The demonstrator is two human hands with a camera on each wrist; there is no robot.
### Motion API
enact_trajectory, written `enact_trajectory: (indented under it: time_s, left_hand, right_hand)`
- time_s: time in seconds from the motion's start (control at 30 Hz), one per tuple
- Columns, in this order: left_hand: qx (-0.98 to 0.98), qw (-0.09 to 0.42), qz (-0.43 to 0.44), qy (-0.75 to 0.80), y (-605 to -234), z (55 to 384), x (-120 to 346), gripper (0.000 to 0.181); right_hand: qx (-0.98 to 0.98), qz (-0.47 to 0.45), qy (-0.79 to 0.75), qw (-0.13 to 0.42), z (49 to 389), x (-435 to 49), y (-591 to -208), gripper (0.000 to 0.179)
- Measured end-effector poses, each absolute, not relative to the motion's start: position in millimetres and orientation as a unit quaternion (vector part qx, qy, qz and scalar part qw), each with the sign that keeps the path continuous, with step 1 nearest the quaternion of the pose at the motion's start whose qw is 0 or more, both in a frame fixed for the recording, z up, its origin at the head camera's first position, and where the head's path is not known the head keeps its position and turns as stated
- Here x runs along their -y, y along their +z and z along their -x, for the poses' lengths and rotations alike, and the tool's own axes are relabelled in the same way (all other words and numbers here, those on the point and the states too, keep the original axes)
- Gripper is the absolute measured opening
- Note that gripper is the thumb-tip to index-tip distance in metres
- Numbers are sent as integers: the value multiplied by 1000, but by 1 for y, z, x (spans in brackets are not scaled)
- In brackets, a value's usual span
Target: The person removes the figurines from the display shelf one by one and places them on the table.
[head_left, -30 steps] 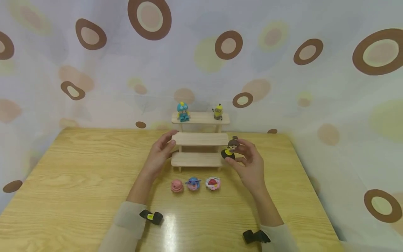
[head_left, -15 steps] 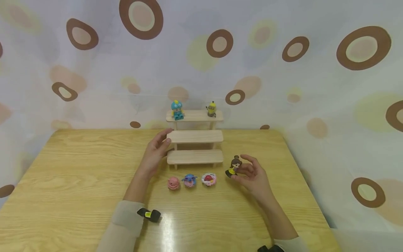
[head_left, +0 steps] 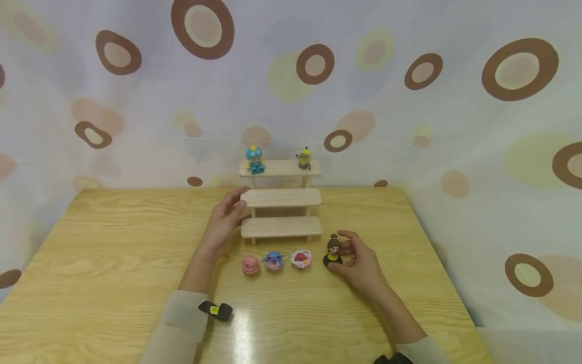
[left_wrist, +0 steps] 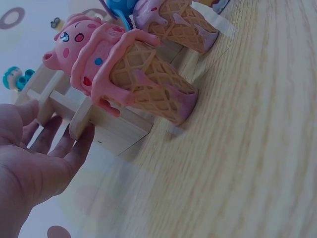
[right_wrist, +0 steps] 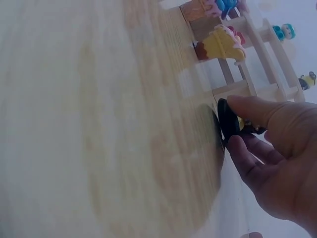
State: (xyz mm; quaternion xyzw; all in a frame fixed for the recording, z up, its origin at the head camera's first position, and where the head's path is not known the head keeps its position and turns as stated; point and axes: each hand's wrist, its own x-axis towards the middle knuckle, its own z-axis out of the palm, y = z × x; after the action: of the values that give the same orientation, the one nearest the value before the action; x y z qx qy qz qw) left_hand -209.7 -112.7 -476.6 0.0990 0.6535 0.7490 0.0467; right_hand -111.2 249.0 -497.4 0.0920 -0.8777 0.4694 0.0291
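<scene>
Down by the counter [head_left: 136, 242], right fingers [right_wrist: 242, 151] pinch the just-lowered doll [head_left: 333, 246], seemingly joining the toys [head_left: 274, 262], while left fingers [left_wrist: 79, 148] grip the shelf [head_left: 282, 197].

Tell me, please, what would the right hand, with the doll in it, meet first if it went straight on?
Probably the right end of the shelf, at its lowest board, with the doll in the right hand touching first; depth is uncertain.

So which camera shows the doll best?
The head view: the doll is upright, face and hair visible. The right wrist view shows mainly its black base, the right hand hiding much; the left wrist view doesn't show it.
</scene>
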Motion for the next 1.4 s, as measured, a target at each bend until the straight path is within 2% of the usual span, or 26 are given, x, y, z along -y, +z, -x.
enact_trajectory:
  time_s: [0.33, 0.7, 0.87, 1.07, 1.4]
  left_hand:
    - [-653, 40, -99, 750, -472, 210, 119, 48]
    - [-647, 42, -94, 755, -475, 210, 123, 48]
    - [-646, 46, -94, 756, -474, 210, 122, 48]
    - [-640, 48, -90, 762, -474, 211, 119, 47]
    - [-636, 50, -101, 764, -475, 210, 113, 47]
  right_hand:
    - [901, -132, 412, 45, 112, -240, -494, 70]
    - [894, -124, 431, -3, 115, -244, -477, 83]
    - [885, -133, 445, 25, 130, -249, -451, 78]
    - [865, -148, 476, 55, 164, -249, -417, 72]
    - [815, -173, 529, 159, 221, -216, -381, 65]
